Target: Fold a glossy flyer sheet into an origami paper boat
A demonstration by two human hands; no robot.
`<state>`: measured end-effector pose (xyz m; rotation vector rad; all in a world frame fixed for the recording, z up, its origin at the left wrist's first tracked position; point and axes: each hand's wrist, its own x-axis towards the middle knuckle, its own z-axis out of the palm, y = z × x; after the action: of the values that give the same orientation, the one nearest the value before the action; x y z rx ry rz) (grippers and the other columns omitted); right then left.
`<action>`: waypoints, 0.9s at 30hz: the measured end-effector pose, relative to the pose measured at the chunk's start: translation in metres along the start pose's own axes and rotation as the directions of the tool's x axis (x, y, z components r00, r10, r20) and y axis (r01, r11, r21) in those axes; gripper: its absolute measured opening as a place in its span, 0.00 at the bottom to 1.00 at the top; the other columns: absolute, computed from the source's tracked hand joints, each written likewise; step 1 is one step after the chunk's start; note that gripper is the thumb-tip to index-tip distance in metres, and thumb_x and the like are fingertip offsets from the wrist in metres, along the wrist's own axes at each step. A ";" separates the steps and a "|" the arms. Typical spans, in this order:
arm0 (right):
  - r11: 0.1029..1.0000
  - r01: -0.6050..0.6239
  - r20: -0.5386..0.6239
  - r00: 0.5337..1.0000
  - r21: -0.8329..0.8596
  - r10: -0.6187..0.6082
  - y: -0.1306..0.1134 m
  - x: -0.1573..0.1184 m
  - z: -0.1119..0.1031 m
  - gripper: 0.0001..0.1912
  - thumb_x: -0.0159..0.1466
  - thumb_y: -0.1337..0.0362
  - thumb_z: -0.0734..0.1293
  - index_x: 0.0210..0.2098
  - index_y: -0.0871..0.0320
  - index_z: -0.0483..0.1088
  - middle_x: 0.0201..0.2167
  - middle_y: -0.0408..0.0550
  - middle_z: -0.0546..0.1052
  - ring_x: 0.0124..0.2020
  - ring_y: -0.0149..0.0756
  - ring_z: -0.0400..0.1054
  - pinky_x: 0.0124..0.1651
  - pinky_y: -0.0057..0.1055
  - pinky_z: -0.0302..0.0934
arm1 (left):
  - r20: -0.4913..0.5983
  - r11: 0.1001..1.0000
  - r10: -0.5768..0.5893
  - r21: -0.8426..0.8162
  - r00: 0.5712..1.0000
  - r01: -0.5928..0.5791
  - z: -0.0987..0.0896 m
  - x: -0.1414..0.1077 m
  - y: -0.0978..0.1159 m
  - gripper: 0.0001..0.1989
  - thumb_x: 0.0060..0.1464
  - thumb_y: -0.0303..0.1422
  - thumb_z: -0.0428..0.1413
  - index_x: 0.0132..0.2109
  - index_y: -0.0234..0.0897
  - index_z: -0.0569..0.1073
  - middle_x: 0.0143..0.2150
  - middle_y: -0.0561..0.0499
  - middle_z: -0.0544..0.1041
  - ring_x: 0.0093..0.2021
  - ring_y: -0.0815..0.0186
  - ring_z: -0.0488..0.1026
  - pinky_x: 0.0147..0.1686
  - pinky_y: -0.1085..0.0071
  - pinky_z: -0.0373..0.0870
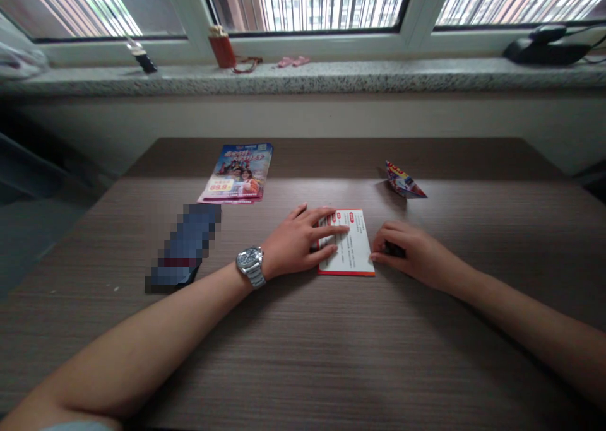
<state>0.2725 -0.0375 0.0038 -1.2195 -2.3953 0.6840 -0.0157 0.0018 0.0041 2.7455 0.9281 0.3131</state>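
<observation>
From where I stand: the sheet (357,248) lies on the surface (284,342) in front of the person, between the two hands, print up, red strip along the near edge. Left hand (296,245) is palm down, fingers spread, fingertips over the sheet's left part, gripping nothing. Right hand (407,251) is curled, thumb tip at the sheet's right edge; can't tell from here if it's actually pinching paper. For a good job: spread left fingers are right for pinning, but load should be light and even, or the sheet skews. Right thumb and index want the very edge, no deeper, so paper doesn't buckle. Square the near edge to the body before pressing anything. Any crease is best run from the middle outward, with a fingertip or nail, on flat surface. Room's fine: folded piece (402,182) sits beyond the right hand, flyers (241,172) far left, pixelated dark item (184,245) left of the watch (250,264). Only snag I see: left fingers cover part of the sheet, so alignment there is hard to check.
</observation>
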 end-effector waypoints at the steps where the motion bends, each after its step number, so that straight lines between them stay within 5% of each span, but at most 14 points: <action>1: 1.000 0.003 0.005 1.000 0.003 -0.003 -0.003 -0.003 0.000 0.06 0.68 0.63 0.68 0.34 0.56 0.70 0.33 0.47 0.73 0.36 0.39 0.67 0.39 0.34 0.61 | -0.001 1.000 0.000 0.000 1.000 0.000 0.000 0.000 0.000 0.22 0.68 0.43 0.52 0.67 0.55 0.66 0.73 0.48 0.59 0.72 0.56 0.58 0.71 0.44 0.47; 14: 0.999 0.040 0.046 0.998 0.023 -0.041 -0.011 -0.019 0.001 0.06 0.69 0.63 0.67 0.35 0.55 0.70 0.36 0.48 0.73 0.38 0.39 0.67 0.40 0.35 0.61 | 0.003 1.000 0.004 0.008 1.000 -0.004 -0.002 0.000 0.001 0.22 0.68 0.43 0.51 0.67 0.55 0.66 0.73 0.47 0.59 0.71 0.55 0.59 0.70 0.43 0.48; 27: 0.995 0.004 -0.086 0.996 -0.101 -0.013 0.004 0.012 0.001 0.05 0.69 0.64 0.66 0.36 0.55 0.69 0.36 0.48 0.72 0.32 0.36 0.69 0.35 0.34 0.62 | -0.001 1.000 0.011 -0.002 1.000 -0.011 -0.002 0.000 0.000 0.22 0.68 0.43 0.51 0.67 0.56 0.66 0.73 0.47 0.59 0.71 0.55 0.58 0.70 0.43 0.48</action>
<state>0.2680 -0.0260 0.0019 -1.2517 -2.3873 0.5024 -0.0159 0.0019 0.0058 2.7495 0.9127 0.3176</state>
